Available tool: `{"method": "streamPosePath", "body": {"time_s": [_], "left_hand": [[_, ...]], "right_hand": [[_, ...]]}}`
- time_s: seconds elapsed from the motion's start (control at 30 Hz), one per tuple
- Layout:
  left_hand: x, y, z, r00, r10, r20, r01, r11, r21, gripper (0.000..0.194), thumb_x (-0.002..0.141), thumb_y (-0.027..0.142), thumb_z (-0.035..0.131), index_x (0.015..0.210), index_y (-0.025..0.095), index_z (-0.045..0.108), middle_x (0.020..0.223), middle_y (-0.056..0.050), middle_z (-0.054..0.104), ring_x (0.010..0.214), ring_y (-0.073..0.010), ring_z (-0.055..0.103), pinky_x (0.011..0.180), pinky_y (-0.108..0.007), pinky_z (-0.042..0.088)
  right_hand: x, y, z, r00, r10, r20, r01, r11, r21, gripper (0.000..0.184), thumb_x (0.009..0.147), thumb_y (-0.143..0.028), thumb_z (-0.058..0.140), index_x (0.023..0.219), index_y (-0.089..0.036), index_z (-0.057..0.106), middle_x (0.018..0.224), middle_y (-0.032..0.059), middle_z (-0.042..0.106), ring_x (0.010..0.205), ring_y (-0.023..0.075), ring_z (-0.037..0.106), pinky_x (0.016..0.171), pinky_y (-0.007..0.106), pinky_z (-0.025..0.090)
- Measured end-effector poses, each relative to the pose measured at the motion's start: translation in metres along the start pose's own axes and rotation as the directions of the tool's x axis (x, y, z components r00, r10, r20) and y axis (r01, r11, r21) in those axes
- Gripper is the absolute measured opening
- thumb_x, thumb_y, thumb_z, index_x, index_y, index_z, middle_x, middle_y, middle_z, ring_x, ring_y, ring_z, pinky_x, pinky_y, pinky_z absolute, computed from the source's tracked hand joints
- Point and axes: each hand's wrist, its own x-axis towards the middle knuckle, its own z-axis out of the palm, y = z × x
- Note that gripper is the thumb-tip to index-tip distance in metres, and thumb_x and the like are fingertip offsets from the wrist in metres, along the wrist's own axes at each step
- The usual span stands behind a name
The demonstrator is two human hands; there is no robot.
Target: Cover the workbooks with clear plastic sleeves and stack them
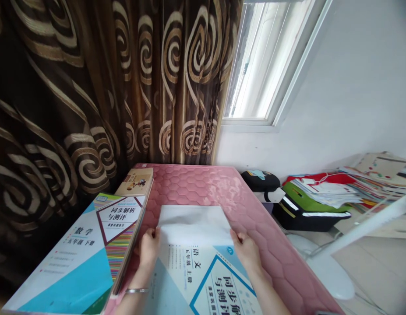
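Note:
In front of me lies a light blue workbook [176, 280] with large Chinese characters and a blue diamond frame on its cover. A plain white sheet [194, 223] lies across its far end. My left hand [149, 246], with a silver bracelet on the wrist, pinches the sheet's left edge. At the opposite edge my right hand [245, 250] is closed on the sheet too. Whether the sheet is loose or part of the workbook's cover, I cannot tell. The workbook's near end runs out of view.
Left of my hand is a stack of books topped by a blue-and-white maths workbook [74, 258], with a tan book [135, 181] behind. All lie on a pink quilted table cover [186, 183]. Patterned curtains [176, 87] hang beyond. At right are a black-and-green box [308, 210] and a white lamp [363, 232].

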Motion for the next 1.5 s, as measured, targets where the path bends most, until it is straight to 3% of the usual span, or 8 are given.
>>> {"method": "streamPosePath", "body": {"time_s": [0.47, 0.8, 1.03, 1.1, 1.17, 1.3, 1.4, 1.5], "left_hand": [[0.019, 0.01, 0.008, 0.999, 0.017, -0.039, -0.018, 0.999, -0.027, 0.021, 0.086, 0.031, 0.05, 0.069, 0.02, 0.056, 0.07, -0.006, 0.07, 0.069, -0.0218, 0.066, 0.064, -0.028, 0.045], [0.034, 0.012, 0.02, 0.999, -0.042, -0.033, 0.048, 0.975, 0.219, 0.026, 0.087, 0.04, 0.053, 0.073, 0.02, 0.062, 0.07, -0.007, 0.071, 0.075, -0.0259, 0.067, 0.067, -0.032, 0.041], [0.028, 0.018, 0.02, 0.996, -0.015, -0.083, 0.044, 0.934, 0.356, 0.023, 0.089, 0.029, 0.048, 0.101, 0.015, 0.063, 0.086, -0.013, 0.072, 0.086, -0.0296, 0.066, 0.081, -0.043, 0.043], [0.017, 0.024, 0.023, 0.992, 0.054, -0.111, -0.006, 0.919, 0.393, 0.031, 0.092, 0.022, 0.039, 0.114, 0.013, 0.059, 0.107, -0.019, 0.068, 0.105, -0.0319, 0.06, 0.089, -0.048, 0.041], [0.004, 0.031, 0.031, 0.973, 0.227, -0.044, -0.183, 0.873, 0.453, 0.039, 0.092, 0.017, 0.032, 0.121, 0.016, 0.058, 0.129, -0.018, 0.057, 0.122, -0.031, 0.049, 0.098, -0.049, 0.037], [-0.016, 0.039, 0.061, 0.774, 0.53, 0.346, -0.633, 0.642, 0.431, 0.044, 0.093, 0.024, 0.036, 0.133, 0.024, 0.053, 0.149, -0.006, 0.043, 0.138, -0.0245, 0.033, 0.111, -0.044, 0.027], [-0.019, 0.037, 0.079, 0.754, 0.506, 0.42, -0.655, 0.627, 0.422, 0.051, 0.094, 0.031, 0.033, 0.144, 0.026, 0.038, 0.154, -0.004, 0.032, 0.142, -0.0226, 0.028, 0.115, -0.046, 0.021], [-0.018, 0.035, 0.085, 0.771, 0.469, 0.431, -0.633, 0.638, 0.438, 0.052, 0.095, 0.034, 0.028, 0.146, 0.024, 0.034, 0.155, -0.004, 0.027, 0.143, -0.0228, 0.025, 0.116, -0.046, 0.019]], "right_hand": [[0.016, -0.014, 0.0, 0.999, 0.024, -0.027, -0.024, 1.0, -0.003, 0.044, 0.094, -0.048, 0.031, 0.086, -0.021, 0.064, 0.085, 0.009, 0.073, 0.081, 0.0229, 0.068, 0.063, 0.027, 0.043], [0.033, -0.023, 0.014, 0.999, -0.019, -0.032, 0.015, 0.995, -0.098, 0.042, 0.096, -0.038, 0.035, 0.087, -0.015, 0.069, 0.091, 0.0143, 0.073, 0.091, 0.0249, 0.068, 0.073, 0.029, 0.045], [0.032, -0.026, 0.014, 0.999, -0.02, -0.033, 0.016, 0.992, -0.125, 0.04, 0.096, -0.035, 0.036, 0.087, -0.013, 0.068, 0.093, 0.0149, 0.072, 0.094, 0.0254, 0.068, 0.077, 0.029, 0.046], [0.032, -0.026, 0.015, 0.999, -0.014, -0.041, 0.009, 0.992, -0.122, 0.041, 0.096, -0.035, 0.034, 0.088, -0.013, 0.068, 0.092, 0.0149, 0.072, 0.094, 0.0257, 0.067, 0.076, 0.03, 0.046], [0.032, -0.027, 0.015, 0.999, -0.012, -0.046, 0.006, 0.992, -0.13, 0.041, 0.096, -0.035, 0.033, 0.089, -0.013, 0.068, 0.091, 0.015, 0.072, 0.093, 0.0255, 0.067, 0.076, 0.03, 0.046], [0.032, -0.028, 0.014, 0.999, -0.016, -0.028, 0.011, 0.985, -0.17, 0.041, 0.096, -0.034, 0.033, 0.091, -0.012, 0.067, 0.091, 0.0155, 0.071, 0.092, 0.0259, 0.067, 0.077, 0.031, 0.046], [0.03, -0.032, 0.01, 0.999, -0.017, -0.044, 0.006, 0.97, -0.241, 0.04, 0.096, -0.03, 0.033, 0.105, -0.007, 0.064, 0.094, 0.0182, 0.071, 0.092, 0.0283, 0.067, 0.077, 0.035, 0.047], [0.022, -0.044, 0.008, 0.973, -0.184, -0.136, 0.126, 0.927, -0.353, 0.04, 0.093, -0.026, 0.038, 0.12, -0.005, 0.059, 0.117, 0.023, 0.063, 0.11, 0.0321, 0.059, 0.089, 0.039, 0.045]]}}
